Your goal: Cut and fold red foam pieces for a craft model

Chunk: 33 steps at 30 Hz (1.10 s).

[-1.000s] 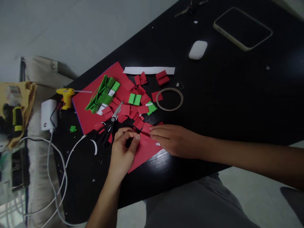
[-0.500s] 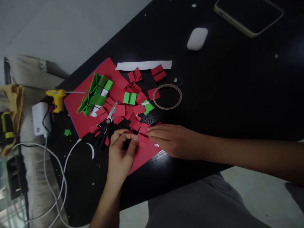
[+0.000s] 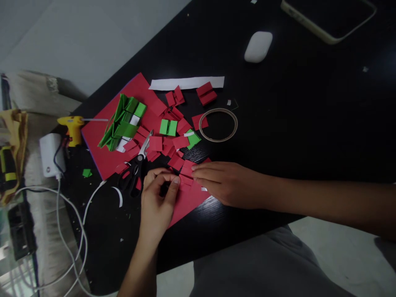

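Note:
A folded red paper piece (image 3: 186, 180) lies over a red sheet (image 3: 188, 203) near the front of the table. My left hand (image 3: 160, 194) is at its left side, thumb and forefinger pinched together at the paper's edge. From the right, my right hand (image 3: 223, 182) presses its fingers together on the same piece; the thumb is hidden. Several folded red pieces (image 3: 155, 143) and a green one (image 3: 168, 127) are scattered beyond the hands. Black-handled scissors (image 3: 138, 167) rest just left of my left hand, blades pointing away.
A tape ring (image 3: 218, 125), a white strip (image 3: 187, 83), a white case (image 3: 258, 47) and a phone (image 3: 329, 20) lie farther back on the black table (image 3: 293, 111). At left are a green folded paper model (image 3: 123, 123), a yellow glue gun (image 3: 74, 128) and white cables (image 3: 62, 231).
The view has shifted very slightly. Both hands keep the same place and pose on the red paper.

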Motion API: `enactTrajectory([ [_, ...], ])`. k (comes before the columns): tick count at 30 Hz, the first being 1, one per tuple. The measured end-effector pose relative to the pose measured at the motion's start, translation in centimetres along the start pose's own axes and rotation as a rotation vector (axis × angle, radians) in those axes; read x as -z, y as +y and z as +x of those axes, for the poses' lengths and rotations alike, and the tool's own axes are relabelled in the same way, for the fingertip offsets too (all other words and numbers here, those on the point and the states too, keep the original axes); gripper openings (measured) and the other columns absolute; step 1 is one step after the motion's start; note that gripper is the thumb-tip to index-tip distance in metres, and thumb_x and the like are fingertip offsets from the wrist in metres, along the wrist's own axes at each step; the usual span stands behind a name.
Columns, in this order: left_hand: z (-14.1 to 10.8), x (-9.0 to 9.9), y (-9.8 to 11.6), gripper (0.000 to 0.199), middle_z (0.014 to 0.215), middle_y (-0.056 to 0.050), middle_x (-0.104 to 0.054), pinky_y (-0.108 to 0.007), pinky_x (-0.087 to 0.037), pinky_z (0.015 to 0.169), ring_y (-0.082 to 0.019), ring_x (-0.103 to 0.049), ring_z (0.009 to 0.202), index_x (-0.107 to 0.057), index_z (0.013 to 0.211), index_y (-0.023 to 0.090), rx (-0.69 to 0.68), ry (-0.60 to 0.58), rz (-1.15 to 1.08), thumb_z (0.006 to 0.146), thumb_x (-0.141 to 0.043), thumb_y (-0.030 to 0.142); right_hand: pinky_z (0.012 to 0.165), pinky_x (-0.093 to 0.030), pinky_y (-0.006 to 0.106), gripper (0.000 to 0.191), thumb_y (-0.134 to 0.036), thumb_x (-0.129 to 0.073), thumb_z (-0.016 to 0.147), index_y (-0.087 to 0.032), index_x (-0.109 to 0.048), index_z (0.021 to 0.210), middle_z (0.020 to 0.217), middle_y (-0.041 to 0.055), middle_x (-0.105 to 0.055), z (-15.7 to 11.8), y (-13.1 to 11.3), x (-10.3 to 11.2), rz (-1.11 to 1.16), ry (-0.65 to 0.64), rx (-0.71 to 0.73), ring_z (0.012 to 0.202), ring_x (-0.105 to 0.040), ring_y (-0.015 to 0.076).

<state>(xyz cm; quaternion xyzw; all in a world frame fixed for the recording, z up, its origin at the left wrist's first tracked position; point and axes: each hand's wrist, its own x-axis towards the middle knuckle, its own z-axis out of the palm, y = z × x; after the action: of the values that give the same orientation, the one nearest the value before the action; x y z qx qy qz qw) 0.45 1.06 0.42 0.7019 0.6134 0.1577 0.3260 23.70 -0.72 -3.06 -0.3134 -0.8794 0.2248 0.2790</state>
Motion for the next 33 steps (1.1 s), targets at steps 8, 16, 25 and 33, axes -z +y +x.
enactTrajectory([
  [8,-0.05,-0.01,0.09,0.015,0.109,-0.004,-0.06,-0.039,-0.045,0.095,-0.023,-0.058,0.106,-0.07,0.089,0.023,-0.003,0.002,0.006,0.097,-0.061,0.033,0.111,-0.053,0.039,0.026,-0.004,-0.046,0.1,-0.007,-0.07,0.11,0.12,0.0156,-0.071,0.03,-0.02,0.04,-0.031,-0.007,-0.001,0.123,-0.063,0.0251],
  [16,0.03,-0.03,0.19,0.015,0.108,-0.004,-0.059,-0.038,-0.044,0.094,-0.022,-0.058,0.106,-0.07,0.089,0.023,0.014,-0.001,-0.009,0.096,-0.062,0.033,0.111,-0.053,0.039,0.027,-0.003,-0.046,0.099,-0.007,-0.07,0.11,0.12,0.0166,-0.071,0.07,-0.08,0.21,-0.04,-0.02,0.004,0.123,-0.063,0.0253],
  [25,0.02,-0.12,0.18,0.014,0.107,-0.003,-0.061,-0.038,-0.045,0.094,-0.021,-0.059,0.104,-0.071,0.088,0.023,-0.003,0.017,-0.006,0.095,-0.064,0.033,0.111,-0.052,0.038,0.024,-0.002,-0.048,0.098,-0.002,-0.069,0.11,0.119,0.0185,-0.07,0.02,0.04,-0.02,-0.035,0.01,0.021,0.122,-0.064,0.0251],
  [33,0.07,-0.12,-0.06,0.014,0.105,-0.004,-0.062,-0.037,-0.046,0.092,-0.021,-0.06,0.103,-0.072,0.087,0.023,-0.009,0.028,-0.009,0.094,-0.065,0.033,0.112,-0.052,0.041,0.025,-0.001,-0.049,0.096,-0.005,-0.069,0.109,0.12,0.0164,-0.07,-0.09,0.09,-0.14,-0.04,0.008,0.017,0.122,-0.063,0.0255],
])
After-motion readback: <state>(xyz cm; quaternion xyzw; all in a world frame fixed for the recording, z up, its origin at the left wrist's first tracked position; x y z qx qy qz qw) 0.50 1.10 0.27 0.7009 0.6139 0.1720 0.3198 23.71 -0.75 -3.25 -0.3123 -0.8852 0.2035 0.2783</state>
